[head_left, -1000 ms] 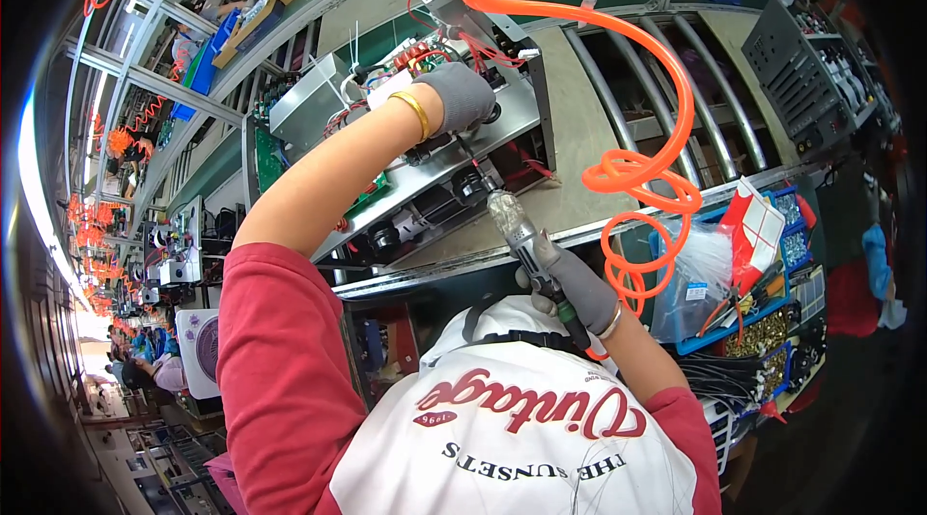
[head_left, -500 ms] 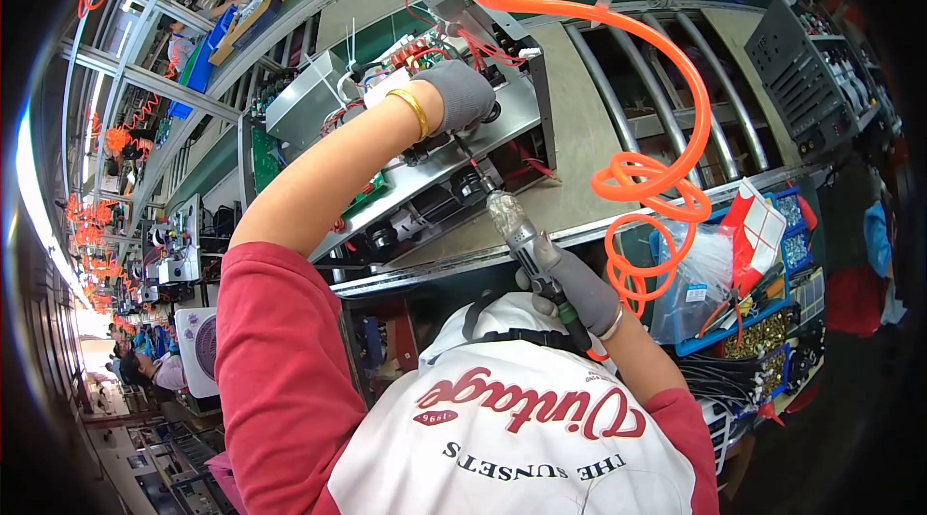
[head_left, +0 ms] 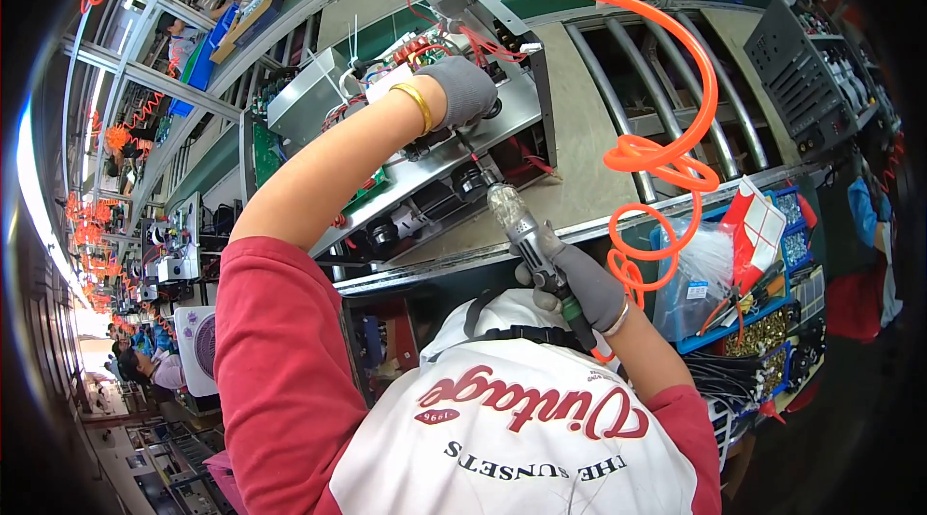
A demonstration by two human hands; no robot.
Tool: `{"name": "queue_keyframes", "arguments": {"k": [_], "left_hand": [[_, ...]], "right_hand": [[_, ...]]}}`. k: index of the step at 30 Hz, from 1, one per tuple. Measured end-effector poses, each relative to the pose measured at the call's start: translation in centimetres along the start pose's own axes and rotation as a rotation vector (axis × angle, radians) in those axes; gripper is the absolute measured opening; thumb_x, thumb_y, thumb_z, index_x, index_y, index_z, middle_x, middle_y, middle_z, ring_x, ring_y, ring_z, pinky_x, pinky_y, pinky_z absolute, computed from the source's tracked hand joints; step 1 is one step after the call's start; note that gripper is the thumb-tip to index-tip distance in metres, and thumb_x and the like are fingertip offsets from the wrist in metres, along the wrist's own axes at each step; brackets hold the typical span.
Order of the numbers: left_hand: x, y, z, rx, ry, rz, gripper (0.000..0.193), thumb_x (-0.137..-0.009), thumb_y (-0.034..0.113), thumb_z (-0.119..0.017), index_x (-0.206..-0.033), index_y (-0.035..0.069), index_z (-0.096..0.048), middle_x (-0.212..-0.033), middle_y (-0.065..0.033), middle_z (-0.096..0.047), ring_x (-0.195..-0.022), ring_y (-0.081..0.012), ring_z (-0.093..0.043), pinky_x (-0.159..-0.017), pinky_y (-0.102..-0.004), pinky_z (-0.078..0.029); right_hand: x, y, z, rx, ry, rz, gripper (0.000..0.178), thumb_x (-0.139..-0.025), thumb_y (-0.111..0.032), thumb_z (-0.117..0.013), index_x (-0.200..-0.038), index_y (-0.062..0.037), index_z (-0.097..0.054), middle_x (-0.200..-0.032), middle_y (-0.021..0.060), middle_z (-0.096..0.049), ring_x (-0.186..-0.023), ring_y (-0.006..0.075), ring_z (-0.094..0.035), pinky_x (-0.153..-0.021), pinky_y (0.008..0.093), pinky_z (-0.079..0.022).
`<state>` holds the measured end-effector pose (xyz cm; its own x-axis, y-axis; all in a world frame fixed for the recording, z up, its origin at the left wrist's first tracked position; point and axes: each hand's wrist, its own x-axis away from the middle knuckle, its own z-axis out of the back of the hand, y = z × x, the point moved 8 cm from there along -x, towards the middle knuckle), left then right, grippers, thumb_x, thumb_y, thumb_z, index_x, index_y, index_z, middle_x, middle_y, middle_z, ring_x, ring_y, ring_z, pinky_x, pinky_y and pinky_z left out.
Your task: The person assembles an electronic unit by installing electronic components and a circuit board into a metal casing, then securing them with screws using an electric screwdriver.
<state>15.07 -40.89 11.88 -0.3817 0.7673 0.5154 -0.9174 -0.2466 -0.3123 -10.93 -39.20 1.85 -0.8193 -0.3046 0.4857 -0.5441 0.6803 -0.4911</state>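
Observation:
My right hand point(head_left: 579, 285), in a grey glove, is wrapped round an air screwdriver point(head_left: 526, 237) with a worn metal nose and a green lower end. Its long bit points up and left into an open metal machine chassis point(head_left: 512, 121). On the chassis's upper side rests my left hand point(head_left: 462, 95), also gloved, with a gold bangle at the wrist. The back of that hand hides its fingers and whatever they touch. Around it sit circuit boards, red wires point(head_left: 473, 40) and a bare metal panel point(head_left: 307, 100). Where the bit's tip meets the chassis is hard to make out.
An orange coiled air hose point(head_left: 700, 81) hangs to the right of the chassis, above metal rollers point(head_left: 666, 90). Blue bins of fasteners point(head_left: 758, 341) and a clear plastic bag point(head_left: 697, 288) stand at the right. Another black-cased unit point(head_left: 806, 81) is at the far right.
My right hand and the screwdriver have shifted very slightly. The orange hose has swung a little to the right. My left hand stays almost in place on the chassis.

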Motion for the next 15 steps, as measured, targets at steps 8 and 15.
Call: {"name": "queue_keyframes", "arguments": {"k": [8,15], "left_hand": [[-0.46,-0.30,-0.54,-0.005,-0.014,0.021,0.016,-0.076,0.019,-0.073,-0.090,0.017,-0.080,-0.087,-0.0127,-0.075,-0.084,-0.0342,-0.072,-0.074,-0.0434,-0.056],[-0.60,-0.31,-0.75,0.047,-0.048,-0.003,0.023,-0.079,0.020,-0.073,-0.097,0.006,-0.078,-0.095,-0.0189,-0.075,-0.087,-0.0380,-0.073,-0.077,-0.0450,-0.057]], "right_hand": [[0.10,0.14,-0.21,0.001,-0.008,0.009,0.053,-0.103,-0.056,-0.046,-0.124,-0.0084,-0.057,-0.086,0.0053,-0.063,-0.053,0.0082,-0.050,-0.045,0.0205,-0.041],[0.11,0.20,-0.61,0.047,-0.033,0.061,0.055,-0.102,-0.059,-0.047,-0.122,-0.0089,-0.057,-0.085,0.0044,-0.062,-0.052,0.0081,-0.049,-0.044,0.0207,-0.040]]}}
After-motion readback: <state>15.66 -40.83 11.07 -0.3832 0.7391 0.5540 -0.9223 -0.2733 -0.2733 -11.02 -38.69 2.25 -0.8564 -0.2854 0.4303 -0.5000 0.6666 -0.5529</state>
